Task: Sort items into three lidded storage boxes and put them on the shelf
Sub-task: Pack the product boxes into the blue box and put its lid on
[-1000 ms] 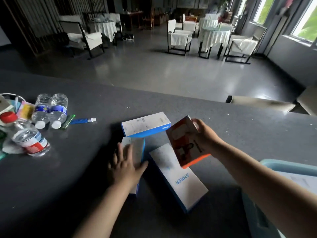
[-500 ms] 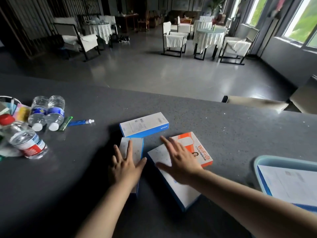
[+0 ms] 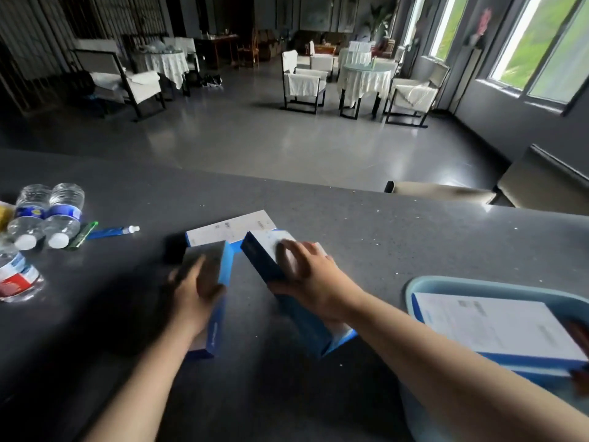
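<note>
Blue-sided long carton [image 3: 287,282] tipped on edge mid-countertop [image 3: 414,237], long axis toward near edge. Right hand [image 3: 314,275] clasps its top; left hand [image 3: 199,287] grips narrow carton [image 3: 220,301] beside. Storage bin [image 3: 446,283] right, nearer right hand.

The room is dim. Daylight comes from the windows [image 3: 538,46] at the upper right and makes pale glare on the floor [image 3: 287,145] left of them. Both hands are a little blurred and throw soft shadows; straight lines bend near the edges
</note>
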{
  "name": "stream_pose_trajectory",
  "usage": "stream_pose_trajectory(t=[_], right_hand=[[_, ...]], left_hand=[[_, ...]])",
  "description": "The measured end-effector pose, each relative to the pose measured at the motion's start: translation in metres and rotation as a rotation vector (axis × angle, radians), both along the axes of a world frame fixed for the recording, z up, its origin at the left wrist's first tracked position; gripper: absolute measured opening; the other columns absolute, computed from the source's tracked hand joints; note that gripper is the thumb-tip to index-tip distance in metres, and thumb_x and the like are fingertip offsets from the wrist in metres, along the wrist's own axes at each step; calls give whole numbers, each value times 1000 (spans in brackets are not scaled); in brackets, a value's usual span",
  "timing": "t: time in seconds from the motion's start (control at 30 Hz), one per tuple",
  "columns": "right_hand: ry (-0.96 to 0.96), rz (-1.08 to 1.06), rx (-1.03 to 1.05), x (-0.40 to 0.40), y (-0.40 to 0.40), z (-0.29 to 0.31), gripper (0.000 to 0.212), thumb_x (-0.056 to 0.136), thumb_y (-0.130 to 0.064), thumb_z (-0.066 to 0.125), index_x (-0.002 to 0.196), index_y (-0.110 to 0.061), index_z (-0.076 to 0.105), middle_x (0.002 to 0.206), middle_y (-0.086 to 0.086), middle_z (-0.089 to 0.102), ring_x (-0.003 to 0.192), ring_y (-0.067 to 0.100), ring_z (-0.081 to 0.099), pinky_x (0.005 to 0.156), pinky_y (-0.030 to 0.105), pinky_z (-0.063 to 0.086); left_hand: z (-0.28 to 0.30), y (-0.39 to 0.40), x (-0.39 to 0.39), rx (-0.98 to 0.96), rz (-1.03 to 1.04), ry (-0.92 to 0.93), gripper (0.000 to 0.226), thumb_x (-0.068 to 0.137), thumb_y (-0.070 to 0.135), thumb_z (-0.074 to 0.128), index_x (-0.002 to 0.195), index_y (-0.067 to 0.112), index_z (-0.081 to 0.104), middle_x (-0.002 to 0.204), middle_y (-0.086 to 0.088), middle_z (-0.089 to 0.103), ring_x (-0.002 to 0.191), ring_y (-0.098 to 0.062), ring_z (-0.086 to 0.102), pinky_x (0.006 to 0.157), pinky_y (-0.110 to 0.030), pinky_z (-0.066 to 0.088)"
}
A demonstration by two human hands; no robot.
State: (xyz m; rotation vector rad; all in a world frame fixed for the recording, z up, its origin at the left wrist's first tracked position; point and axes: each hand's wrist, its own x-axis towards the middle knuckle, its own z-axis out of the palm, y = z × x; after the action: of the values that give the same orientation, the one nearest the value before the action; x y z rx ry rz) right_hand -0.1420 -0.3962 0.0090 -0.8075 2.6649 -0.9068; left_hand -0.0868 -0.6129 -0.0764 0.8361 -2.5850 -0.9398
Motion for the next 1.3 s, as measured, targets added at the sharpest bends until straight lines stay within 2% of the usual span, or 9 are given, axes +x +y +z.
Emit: stream_pose_trajectory(t=[0.13, 0.33, 0.47, 0.6, 0.77, 0.93, 1.1, 1.2, 1.3], right_hand=[[-1, -72, -279, -12, 96, 62, 74, 62, -34, 79, 127, -42, 46, 123, -5, 52, 107, 11, 51, 88, 24, 42], [32, -20, -97, -12, 250, 72, 88, 58, -7, 86, 132, -31, 46, 125, -8, 55, 108, 7, 51, 92, 25, 40], [-15, 165, 83, 6, 309, 50, 96, 51, -19, 90, 134, -35, 45, 134, -17, 51, 123, -1, 46, 103, 25, 36], [27, 291, 196, 24, 324, 26, 93, 54, -45, 84, 130, -58, 31, 146, -22, 36, 135, -7, 28, 114, 23, 23], [12, 409, 220, 32, 321, 5, 86, 66, -60, 72, 135, -65, 21, 151, -28, 21, 134, -13, 19, 106, 1, 9], [37, 524, 149, 29, 325, -18, 68, 89, -50, 56, 147, -44, 22, 157, -22, 4, 142, 1, 13, 117, 27, 19], [91, 584, 192, 25, 328, -37, 46, 96, -27, 52, 141, -32, 44, 154, -30, -11, 143, 1, 13, 116, 29, 22], [85, 582, 118, 24, 327, -39, 40, 94, -17, 52, 132, -30, 55, 153, -31, 4, 137, 0, 28, 110, 28, 32], [62, 597, 30, 27, 323, -40, 38, 94, -11, 51, 127, -26, 60, 152, -25, 24, 126, 0, 43, 102, 30, 41]], left_hand=[[39, 44, -6, 62, -129, 220, 77, 71, 38, 76, 139, 37, 42, 137, -8, 49, 122, -27, 49, 100, -44, 42], [95, 167, -15, 205, -423, 476, 75, 65, 46, 66, 136, 42, 43, 137, 15, 48, 127, 1, 41, 103, -23, 31], [109, 235, -14, 212, -582, 577, 73, 68, 38, 69, 137, 28, 47, 130, 18, 51, 121, 12, 41, 100, -6, 28], [108, 274, -18, 183, -599, 530, 78, 65, 52, 62, 138, 31, 45, 135, 8, 49, 128, -2, 42, 108, -22, 31], [102, 300, -17, 147, -568, 511, 76, 64, 52, 62, 137, 37, 45, 132, 9, 49, 124, 3, 42, 104, -10, 27], [100, 312, -12, 117, -535, 510, 75, 66, 51, 62, 137, 32, 46, 133, 11, 49, 123, 8, 41, 104, -11, 28], [98, 317, -9, 59, -520, 522, 75, 68, 49, 63, 138, 27, 47, 136, 7, 49, 130, -5, 41, 110, -30, 33], [98, 317, -7, 49, -523, 483, 76, 68, 50, 62, 139, 30, 45, 139, 7, 47, 132, -4, 39, 110, -28, 32], [100, 322, -4, 0, -552, 432, 76, 66, 52, 60, 138, 37, 44, 140, 11, 43, 131, 6, 33, 106, -10, 23]])
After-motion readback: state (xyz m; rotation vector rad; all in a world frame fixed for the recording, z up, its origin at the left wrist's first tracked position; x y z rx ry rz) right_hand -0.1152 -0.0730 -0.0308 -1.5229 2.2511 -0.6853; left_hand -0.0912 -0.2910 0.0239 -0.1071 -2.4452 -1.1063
